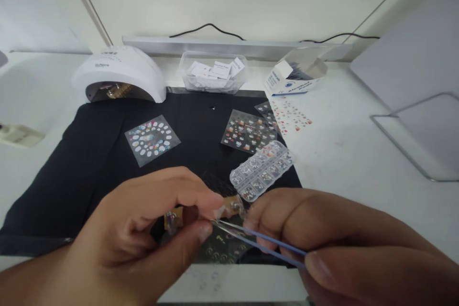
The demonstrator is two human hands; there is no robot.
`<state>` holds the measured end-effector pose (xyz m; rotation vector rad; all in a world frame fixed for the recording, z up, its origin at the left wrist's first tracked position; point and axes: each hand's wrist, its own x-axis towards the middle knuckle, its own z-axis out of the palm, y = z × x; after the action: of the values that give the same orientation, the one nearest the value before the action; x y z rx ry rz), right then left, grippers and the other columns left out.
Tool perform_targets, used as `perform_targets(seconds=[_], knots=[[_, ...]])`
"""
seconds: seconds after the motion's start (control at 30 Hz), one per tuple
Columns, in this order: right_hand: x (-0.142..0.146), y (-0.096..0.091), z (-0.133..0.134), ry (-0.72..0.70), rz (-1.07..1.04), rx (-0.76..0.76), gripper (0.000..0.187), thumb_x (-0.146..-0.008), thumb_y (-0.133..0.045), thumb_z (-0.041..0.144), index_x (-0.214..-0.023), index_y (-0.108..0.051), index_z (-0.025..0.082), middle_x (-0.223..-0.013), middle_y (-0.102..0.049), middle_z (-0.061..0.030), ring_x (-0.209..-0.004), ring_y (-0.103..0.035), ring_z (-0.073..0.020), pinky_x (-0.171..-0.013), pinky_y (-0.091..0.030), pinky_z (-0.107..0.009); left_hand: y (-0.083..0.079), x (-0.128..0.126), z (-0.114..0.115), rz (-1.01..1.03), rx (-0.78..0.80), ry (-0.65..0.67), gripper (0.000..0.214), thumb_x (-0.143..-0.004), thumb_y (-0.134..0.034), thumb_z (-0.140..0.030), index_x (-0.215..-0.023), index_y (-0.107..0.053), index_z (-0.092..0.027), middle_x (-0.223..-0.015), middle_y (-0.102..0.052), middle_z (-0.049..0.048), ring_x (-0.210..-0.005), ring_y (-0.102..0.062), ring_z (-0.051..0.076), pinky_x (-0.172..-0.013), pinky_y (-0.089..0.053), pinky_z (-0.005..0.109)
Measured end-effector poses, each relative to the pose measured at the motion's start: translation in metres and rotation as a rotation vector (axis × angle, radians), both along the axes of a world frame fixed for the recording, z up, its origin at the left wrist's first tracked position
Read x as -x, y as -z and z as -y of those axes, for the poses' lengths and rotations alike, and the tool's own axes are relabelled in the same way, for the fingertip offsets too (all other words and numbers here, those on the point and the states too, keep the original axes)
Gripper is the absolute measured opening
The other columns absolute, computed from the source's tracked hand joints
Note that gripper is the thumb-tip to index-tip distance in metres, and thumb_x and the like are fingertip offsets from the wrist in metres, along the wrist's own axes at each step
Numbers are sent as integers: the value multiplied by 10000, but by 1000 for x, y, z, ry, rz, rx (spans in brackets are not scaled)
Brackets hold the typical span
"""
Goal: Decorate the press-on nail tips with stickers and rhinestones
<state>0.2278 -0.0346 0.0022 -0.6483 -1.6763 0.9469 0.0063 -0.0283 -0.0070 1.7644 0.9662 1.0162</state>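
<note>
My left hand [154, 229] is closed in a pinch, thumb against index finger, over the lower middle of the black mat. What sits between those fingertips is too small and hidden to make out. My right hand [344, 244] grips blue tweezers [272, 244], whose pale tips meet the left fingertips. Behind the left fingers shows a tan piece [231, 205] with something clear and shiny on it, and a second tan piece [173, 218] appears to their left. Under the hands lies a clear sheet with gold-coloured marks [224, 248].
On the black mat [96, 153] lie a sticker sheet [152, 139], another sticker sheet [247, 130] and a compartment case of small gems [261, 170]. Behind stand a white nail lamp [122, 69], a clear tub of packets [215, 74] and an opened box of pads [294, 76].
</note>
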Motion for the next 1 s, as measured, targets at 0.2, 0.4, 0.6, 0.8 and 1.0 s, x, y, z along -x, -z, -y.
perform_targets(seconds=[0.2, 0.4, 0.6, 0.8, 1.0], knots=[[5, 2, 2, 63, -9, -10, 254, -825, -683, 511, -843, -721, 261, -736, -668, -69, -592, -636, -205, -520, -589, -366, 0, 1, 1, 27, -36, -35, 304, -824, -631, -4, -981, -725, -246, -871, -725, -5, -736, -695, 110, -610, -534, 131], [5, -1, -3, -38, -23, -41, 268, -829, -672, 509, -841, -732, 249, -748, -669, -88, -642, -666, -235, -537, -598, -380, -6, 2, -1, -19, -15, -11, 266, -847, -654, -68, -986, -742, -277, -817, -726, -20, -732, -700, 117, -615, -543, 147], [6, 0, -8, -85, -39, -54, 304, -829, -660, 528, -781, -726, 235, -699, -654, -96, -630, -659, -244, -550, -609, -405, -10, -9, -2, -15, 54, -62, 167, -840, -730, -290, -998, -758, -246, -805, -747, 53, -769, -716, 211, -608, -591, 253], [7, 1, -7, -92, -24, -53, 286, -821, -672, 510, -708, -705, 249, -679, -645, -82, -723, -694, -274, -608, -633, -427, -9, -7, -1, -26, 56, -61, 154, -834, -727, -242, -986, -751, -251, -821, -741, 46, -771, -713, 206, -602, -585, 245], [6, 2, -8, -74, -23, -72, 261, -823, -679, 490, -723, -715, 252, -677, -641, -72, -689, -676, -251, -598, -623, -415, -7, -1, -2, -30, 24, 18, 331, -835, -601, -7, -981, -712, -282, -858, -715, -24, -731, -694, 106, -614, -538, 147]])
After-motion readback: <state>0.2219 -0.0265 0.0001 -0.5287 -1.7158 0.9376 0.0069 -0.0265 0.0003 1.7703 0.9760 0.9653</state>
